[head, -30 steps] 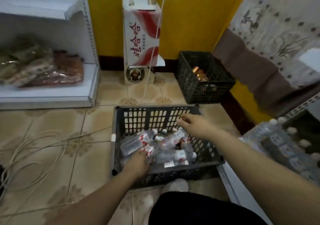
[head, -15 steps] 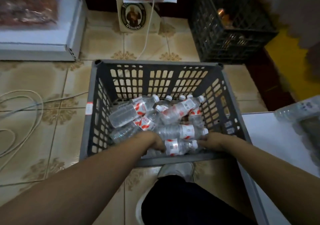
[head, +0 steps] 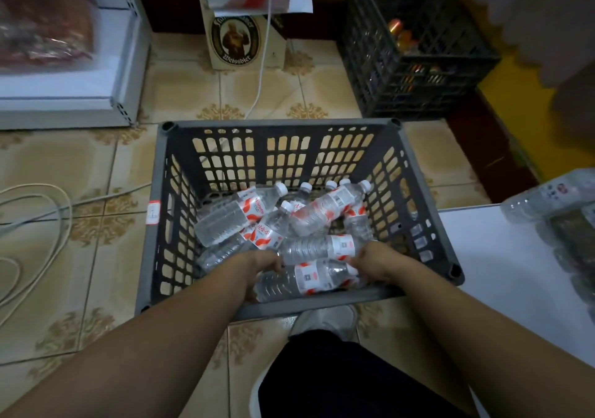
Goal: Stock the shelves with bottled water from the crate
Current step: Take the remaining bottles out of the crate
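Head view, crate: grey slotted crate (head: 180, 224) sits on the tiled floor right in front of the person, near rim touching the shoe tip, far rim toward the wall.
Head view, bottles: a loose pile of clear water bottles (head: 289, 224) with red-and-white labels lies on its sides in the near half of the crate; the far strip of the crate floor is bare.
Head view, left hand: left hand (head: 262, 264) is down inside the crate, fingers curled round the base end of the nearest bottle (head: 309, 279), which lies flat along the near wall.
Head view, right hand: right hand (head: 375, 264) is curled onto the cap end of the same pile; can't really tell if it's got the nearest bottle or the one just behind it, the fingers are hidden.
Head view, right side: white shelf (head: 502, 272) butts up just beside the crate's right corner, with packed bottles (head: 553, 198) at its far end; the near stretch is bare white.
Head view, left side: open tile, then a looped white cable (head: 48, 211) near the crate's left wall.
Head view, behind: black crate (head: 415, 73), a beer carton (head: 238, 41) and a low white shelf unit (head: 122, 63) stand along the wall, with a band of floor between them and the grey crate.
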